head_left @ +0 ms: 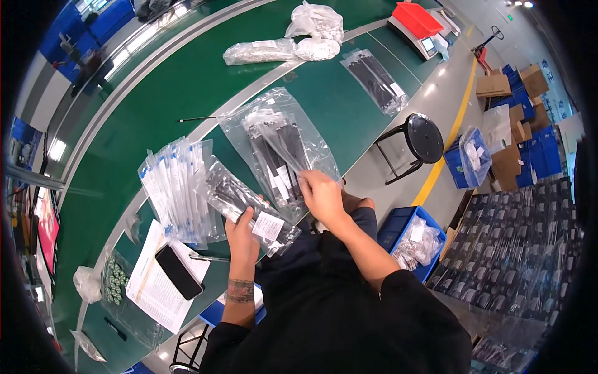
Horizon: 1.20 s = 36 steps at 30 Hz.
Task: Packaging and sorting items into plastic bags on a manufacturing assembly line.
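My left hand is closed around a clear plastic packet of dark parts with a white label, tilted over the table's near edge. To its right, my right hand pinches the near edge of a large clear plastic bag. Inside that bag lie several packets of long black strips, partly covered by the film. Left of the held packet, a fanned stack of clear packets with blue ends overlaps it slightly. What exactly the dark parts are, I cannot tell.
Papers with a black phone and a pen lie at the left. Another packet of black strips, plastic-wrapped bundles and a scale with a red tray are farther off. A stool and blue bin stand right.
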{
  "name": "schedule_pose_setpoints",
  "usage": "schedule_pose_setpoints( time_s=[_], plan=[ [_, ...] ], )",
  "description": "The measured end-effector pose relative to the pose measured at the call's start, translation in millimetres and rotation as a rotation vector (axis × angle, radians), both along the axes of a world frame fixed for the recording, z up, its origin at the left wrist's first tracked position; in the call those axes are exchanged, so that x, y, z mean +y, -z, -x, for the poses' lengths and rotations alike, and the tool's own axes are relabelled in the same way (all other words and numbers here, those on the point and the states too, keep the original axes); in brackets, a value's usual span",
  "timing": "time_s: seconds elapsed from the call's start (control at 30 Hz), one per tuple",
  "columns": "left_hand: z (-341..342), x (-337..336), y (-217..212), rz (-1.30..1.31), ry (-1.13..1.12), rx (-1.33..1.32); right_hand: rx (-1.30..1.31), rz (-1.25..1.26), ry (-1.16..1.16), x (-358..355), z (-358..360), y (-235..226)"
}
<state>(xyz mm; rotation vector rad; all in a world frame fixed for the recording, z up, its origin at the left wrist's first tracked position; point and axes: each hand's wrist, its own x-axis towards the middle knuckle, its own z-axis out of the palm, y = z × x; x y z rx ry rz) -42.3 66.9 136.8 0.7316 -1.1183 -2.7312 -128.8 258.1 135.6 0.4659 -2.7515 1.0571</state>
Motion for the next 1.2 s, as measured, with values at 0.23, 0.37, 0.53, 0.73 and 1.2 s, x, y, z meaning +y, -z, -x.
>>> schedule_pose_setpoints(
  time_s=[0.23, 0.37, 0.53, 0.73, 1.2],
  plan=[
    [5.0, 3.8, -1.3, -0.193, -0.071, -0.037, 0.027, -0.019, -0.27, -32.0, -50.0, -38.7],
    [6.9, 3.3, -10.5, 0.042, -0.013, 0.022, -0.022, 0.09, -0.45, -36.8, -53.4, -45.3],
    [-3.5, 2.3, -12.7, 0.094, -0.103, -0.031, 0.001, -0.005, -0.032, -18.8, -3.7, -24.6],
    [-13.5, 18.5, -40.1, 0.205, -0.045, 0.013, -0.059, -0.264, 0.031, -10.7, 6.4, 2.9],
    [-17.1, 13.4, -48.0, 0.258, -0.069, 0.038, -0.687, 1.07, -0.055, 40.9, 28.7, -7.8]
  ],
)
